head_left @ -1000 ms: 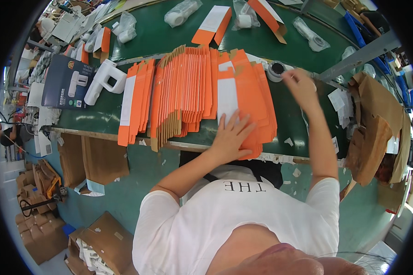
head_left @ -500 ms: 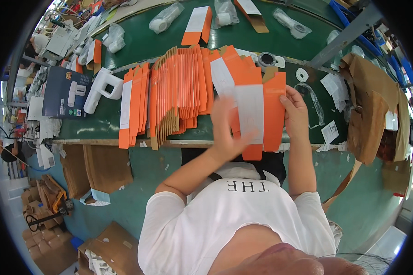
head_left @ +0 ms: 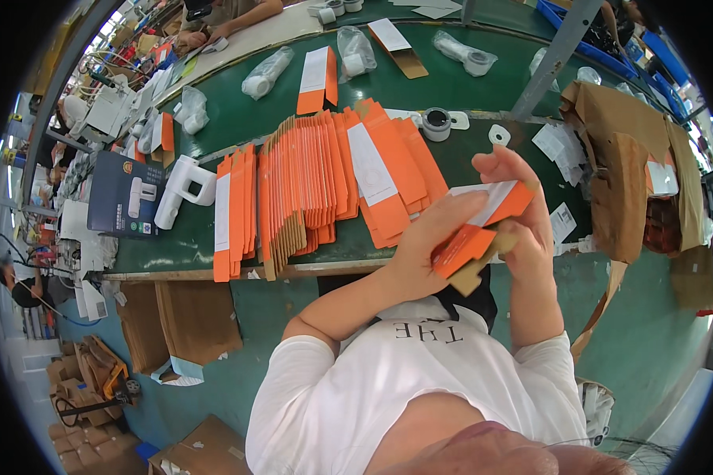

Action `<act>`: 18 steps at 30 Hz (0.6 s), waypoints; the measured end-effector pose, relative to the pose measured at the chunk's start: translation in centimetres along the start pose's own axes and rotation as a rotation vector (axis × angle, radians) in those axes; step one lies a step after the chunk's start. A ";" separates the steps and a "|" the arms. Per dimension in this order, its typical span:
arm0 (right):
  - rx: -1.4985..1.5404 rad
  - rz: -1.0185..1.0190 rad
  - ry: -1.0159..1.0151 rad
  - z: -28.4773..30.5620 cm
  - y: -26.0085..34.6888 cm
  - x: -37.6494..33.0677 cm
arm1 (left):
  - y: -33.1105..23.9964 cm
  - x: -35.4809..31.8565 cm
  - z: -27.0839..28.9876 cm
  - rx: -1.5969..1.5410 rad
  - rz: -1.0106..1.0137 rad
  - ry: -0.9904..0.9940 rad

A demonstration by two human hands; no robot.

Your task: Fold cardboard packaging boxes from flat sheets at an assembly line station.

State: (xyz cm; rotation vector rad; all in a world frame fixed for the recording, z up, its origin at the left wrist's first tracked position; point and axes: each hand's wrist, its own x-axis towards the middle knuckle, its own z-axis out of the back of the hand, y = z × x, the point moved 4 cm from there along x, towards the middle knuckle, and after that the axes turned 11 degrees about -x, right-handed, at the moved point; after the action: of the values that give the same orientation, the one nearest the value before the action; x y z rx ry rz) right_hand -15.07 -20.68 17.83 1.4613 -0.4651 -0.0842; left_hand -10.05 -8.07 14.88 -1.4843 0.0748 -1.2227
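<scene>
An orange and white carton (head_left: 495,207) is held tilted in front of my chest, partly unfolded, its brown inner flaps pointing toward me. My left hand (head_left: 426,239) grips its left side, with the fingers lying over the white panel. Around the right side curls my right hand (head_left: 531,210), its thumb side by the brown flaps; part of its grip is hidden behind the carton. Just left of my hands, flat orange cartons (head_left: 372,170) lie fanned on the green bench. Further left, a long row of folded cartons (head_left: 301,186) leans together.
A white handheld device (head_left: 184,190) and a dark blue printed box (head_left: 123,194) stand at the bench's left. Behind the cartons is a green belt (head_left: 245,119) carrying bagged white parts (head_left: 268,73) and opened cartons (head_left: 318,77). A brown cardboard box (head_left: 610,158) and metal post (head_left: 550,63) are at right.
The carton has gone from flat and upright to tilted and partly unfolded. My left hand has come onto it, and my right hand has shifted its grip. The view has moved slightly.
</scene>
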 end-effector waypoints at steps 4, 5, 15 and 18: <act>0.072 0.087 0.121 -0.2 0.8 -1.4 | 0.2 -0.4 -0.3 -0.381 -0.019 -0.056; 0.068 0.103 0.161 -0.2 0.8 -1.4 | 0.3 -0.3 -0.6 -0.377 -0.054 -0.071; 0.269 0.151 0.143 -0.5 -0.1 -1.3 | -1.1 1.1 0.5 -0.545 0.158 -0.134; 0.306 0.129 0.089 -1.7 0.0 -1.5 | -1.4 1.4 0.6 -0.615 0.193 -0.191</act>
State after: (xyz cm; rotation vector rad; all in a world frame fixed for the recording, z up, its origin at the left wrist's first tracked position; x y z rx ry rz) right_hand -15.78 -18.60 17.40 1.7221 -0.5141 0.1608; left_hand -9.77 -8.05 16.88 -2.0624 0.4903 -0.9330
